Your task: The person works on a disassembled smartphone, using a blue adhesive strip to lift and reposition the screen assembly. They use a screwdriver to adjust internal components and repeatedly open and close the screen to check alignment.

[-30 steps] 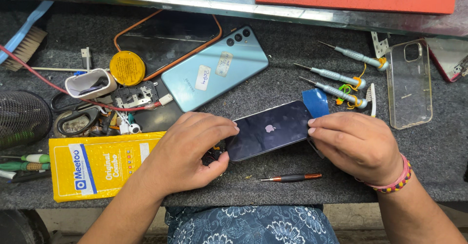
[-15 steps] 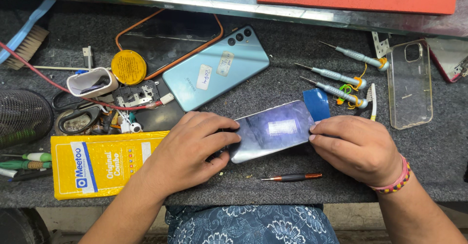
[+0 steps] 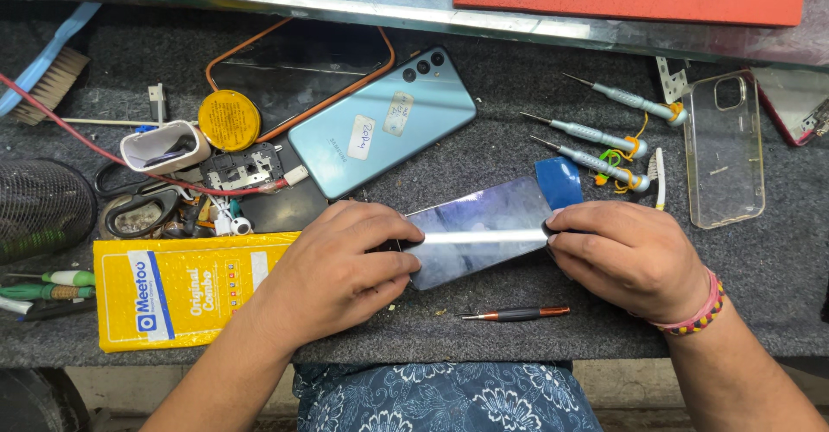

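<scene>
On grey mat, left hand [image 3: 341, 264] and right hand [image 3: 626, 255] pinching dark phone [image 3: 484, 233], 3 screwdrivers [image 3: 596, 130] behind

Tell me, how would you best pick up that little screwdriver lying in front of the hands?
Probably by the dark middle of the small screwdriver, pinching its thin handle from above. It lies flat on the grey mat, apart from the right hand and left hand, its metal tip pointing left.

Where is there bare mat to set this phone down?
Free: the mat strip between the light blue phone and the three screwdrivers, and the patch right of the clear case. Crowded: the left side around the scissors and yellow packet.
</scene>
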